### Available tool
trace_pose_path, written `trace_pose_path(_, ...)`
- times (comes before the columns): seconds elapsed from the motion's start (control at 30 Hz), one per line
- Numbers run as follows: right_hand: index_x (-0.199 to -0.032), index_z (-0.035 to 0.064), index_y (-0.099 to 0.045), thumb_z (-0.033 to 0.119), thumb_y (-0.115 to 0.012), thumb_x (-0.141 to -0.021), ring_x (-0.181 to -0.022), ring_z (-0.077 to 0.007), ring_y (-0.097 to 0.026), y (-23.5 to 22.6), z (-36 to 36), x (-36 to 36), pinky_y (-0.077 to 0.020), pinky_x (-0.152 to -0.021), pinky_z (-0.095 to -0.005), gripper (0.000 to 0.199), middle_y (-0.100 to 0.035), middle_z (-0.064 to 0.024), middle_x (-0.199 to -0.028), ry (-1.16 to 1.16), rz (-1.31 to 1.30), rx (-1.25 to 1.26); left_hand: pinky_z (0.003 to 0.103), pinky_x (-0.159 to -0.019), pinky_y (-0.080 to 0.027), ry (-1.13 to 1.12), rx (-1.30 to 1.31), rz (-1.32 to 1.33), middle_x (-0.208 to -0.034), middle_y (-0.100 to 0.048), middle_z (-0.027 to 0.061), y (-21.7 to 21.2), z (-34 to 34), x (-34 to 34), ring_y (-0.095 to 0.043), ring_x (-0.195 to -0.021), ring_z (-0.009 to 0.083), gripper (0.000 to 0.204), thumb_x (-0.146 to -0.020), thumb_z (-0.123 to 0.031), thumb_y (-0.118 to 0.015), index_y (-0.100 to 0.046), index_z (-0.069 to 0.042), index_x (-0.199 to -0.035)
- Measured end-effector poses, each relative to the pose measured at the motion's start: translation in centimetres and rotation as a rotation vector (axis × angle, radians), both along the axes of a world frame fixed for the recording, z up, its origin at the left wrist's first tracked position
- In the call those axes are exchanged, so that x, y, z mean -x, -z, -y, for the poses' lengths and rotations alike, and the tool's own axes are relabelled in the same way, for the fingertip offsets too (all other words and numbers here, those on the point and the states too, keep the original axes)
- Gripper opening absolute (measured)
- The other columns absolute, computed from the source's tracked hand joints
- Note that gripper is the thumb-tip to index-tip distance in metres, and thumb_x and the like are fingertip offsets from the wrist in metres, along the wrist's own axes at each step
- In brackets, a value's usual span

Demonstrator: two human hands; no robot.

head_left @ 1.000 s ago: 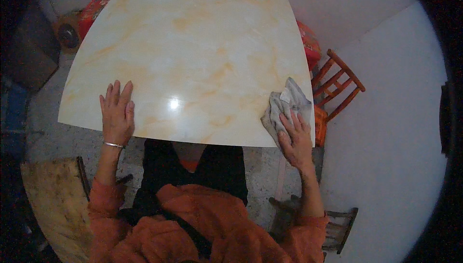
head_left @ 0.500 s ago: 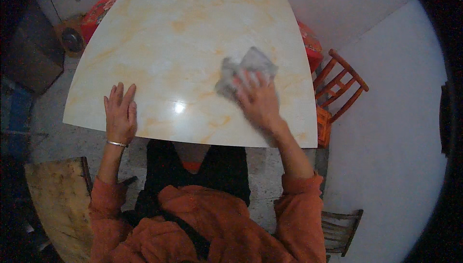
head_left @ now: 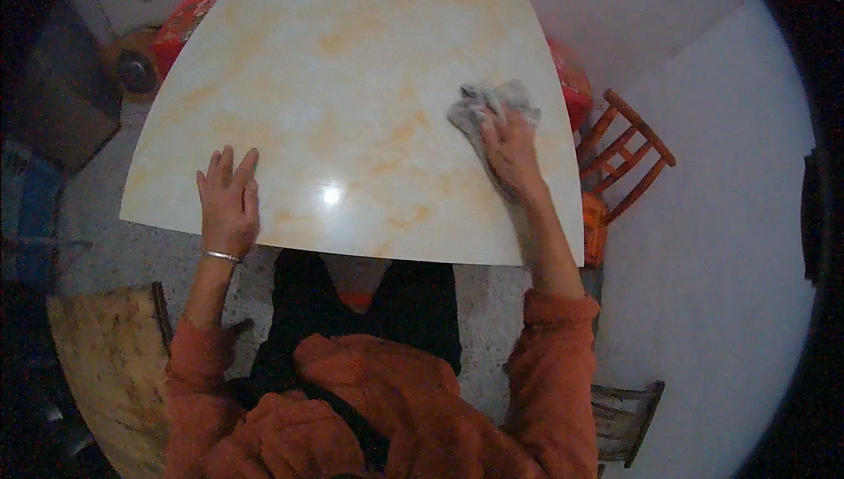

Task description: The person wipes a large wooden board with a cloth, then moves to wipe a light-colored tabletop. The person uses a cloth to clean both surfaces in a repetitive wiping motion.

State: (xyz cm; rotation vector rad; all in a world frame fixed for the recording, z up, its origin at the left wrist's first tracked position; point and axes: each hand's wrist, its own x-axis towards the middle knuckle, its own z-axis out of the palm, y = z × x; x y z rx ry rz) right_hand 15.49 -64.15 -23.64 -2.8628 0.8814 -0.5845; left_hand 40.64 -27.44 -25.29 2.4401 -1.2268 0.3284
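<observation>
right hand (head_left: 510, 149) flat on crumpled rag (head_left: 486, 103) — no clear axis | left hand (head_left: 229, 202) on table (head_left: 352, 66)

Table (head_left: 352, 83): whole top bare from far edge to near edge, apart from two spots. Left hand (head_left: 230, 202) lies flat by the near left corner. Right hand (head_left: 510, 149) presses a grey cloth (head_left: 483, 101) near the right edge. Between them, open surface. Past the right edge an orange wooden chair (head_left: 629, 158) stands close, narrowing passage there.

L hand (head_left: 230, 202) flat, fingers spread; R hand (head_left: 510, 149) palm-down, arm reaching fwd, both sleeves pushed up.
</observation>
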Motion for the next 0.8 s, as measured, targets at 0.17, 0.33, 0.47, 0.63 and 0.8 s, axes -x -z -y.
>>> trace_pose_path(0.17, -0.126, 0.015, -0.056, 0.026, -0.054, -0.089, -0.124, -0.0356, -0.039, 0.8, -10.3, -5.9, -0.032, -0.104, -0.0444, 0.038, -0.044, -0.0158, -0.135, -0.299, 0.022, 0.081, 0.057, -0.109, -0.015, 0.01, 0.015, -0.02, -0.143, -0.034, 0.0171, 1.5, -1.1, -1.3, -0.028, -0.134, 0.0365, 0.041, -0.093, -0.019, -0.043, -0.047, -0.019, -0.134)
trace_pose_path(0.33, -0.124, 0.0156, -0.057, 0.02, -0.058, -0.085, -0.123, -0.0345, -0.043, -1.6, -15.1, 3.0, -0.0335, -0.103, -0.0439, 0.038, -0.045, -0.0109, -0.136, -0.412, -0.057, -0.026, 0.056, -0.109, -0.014, 0.009, 0.019, -0.017, -0.145, -0.033, 0.0145, 0.7, -1.1, -0.7, -0.027, -0.135, 0.0349, 0.04, -0.094, -0.02, -0.042, -0.046, -0.019, -0.134)
trace_pose_path(0.47, -0.122, 0.014, -0.058, 0.021, -0.056, -0.088, -0.125, -0.0343, -0.041, -2.1, -10.9, 5.8, -0.0329, -0.104, -0.0423, 0.035, -0.045, -0.0122, -0.136, -0.146, 0.03, -0.104, 0.059, -0.108, -0.015, -0.022, 0.007, 0.044, -0.142, -0.035, 0.0181, -0.2, -1.4, -0.5, -0.029, -0.133, 0.0385, 0.041, -0.092, -0.019, -0.044, -0.048, -0.019, -0.133)
trace_pose_path(0.63, -0.124, 0.0096, -0.056, 0.029, -0.047, -0.094, -0.124, -0.0371, -0.04, -0.3, -1.1, 1.0, -0.0321, -0.104, -0.044, 0.037, -0.044, -0.0187, -0.135, 0.134, 0.055, -0.066, 0.058, -0.108, -0.015, 0.014, 0.023, -0.001, -0.14, -0.036, 0.0188, 0.0, -0.6, -0.9, -0.029, -0.133, 0.0388, 0.042, -0.091, -0.017, -0.046, -0.048, -0.019, -0.133)
trace_pose_path(0.8, -0.123, 0.0097, -0.056, 0.027, -0.052, -0.091, -0.123, -0.0371, -0.042, 0.6, -8.8, -7.5, -0.0347, -0.103, -0.0432, 0.037, -0.045, -0.0184, -0.134, -0.186, 0.105, -0.108, 0.056, -0.109, -0.016, -0.011, 0.016, -0.027, -0.142, -0.036, 0.0177, 1.2, -1.0, -1.4, -0.03, -0.133, 0.0368, 0.041, -0.091, -0.016, -0.047, -0.048, -0.018, -0.132)
